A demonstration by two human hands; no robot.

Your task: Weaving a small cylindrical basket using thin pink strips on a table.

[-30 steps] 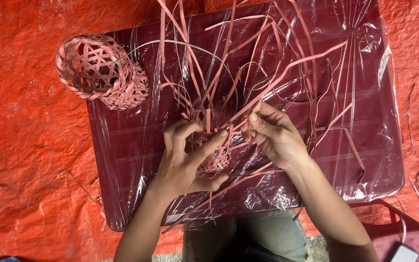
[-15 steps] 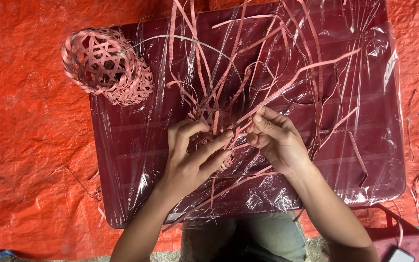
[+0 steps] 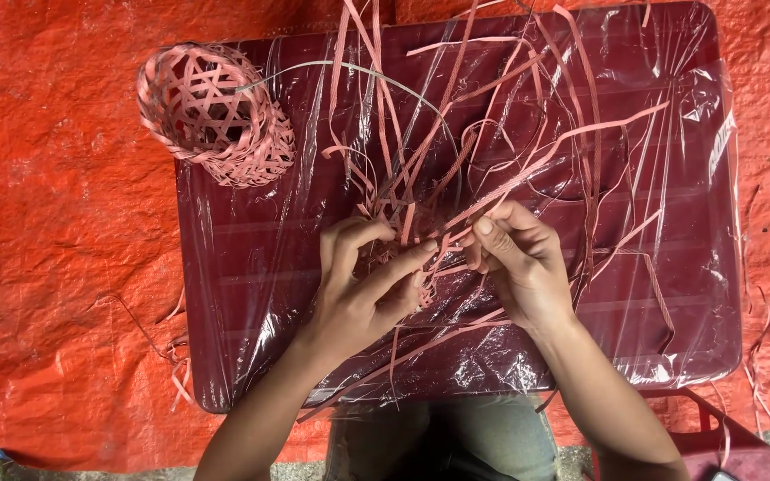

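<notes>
My left hand point(image 3: 363, 285) and my right hand point(image 3: 514, 258) meet over the middle of a dark red table wrapped in clear plastic film point(image 3: 251, 294). Between them sits a small woven start of pink strips point(image 3: 421, 254), partly hidden by my fingers. My left hand pinches it from the left, the forefinger stretched across it. My right hand grips strips at its right side. Long loose pink strips point(image 3: 528, 134) fan out from the weave toward the table's far edge.
A finished small pink woven basket point(image 3: 211, 111) lies on its side at the table's far left corner. An orange tarpaulin point(image 3: 55, 232) covers the ground all around. A few strip scraps point(image 3: 176, 379) lie by the table's near left corner.
The view has shifted slightly, so table and basket sit a little lower and to the right. My hands stay on the weave, with small finger movements on the strips.
</notes>
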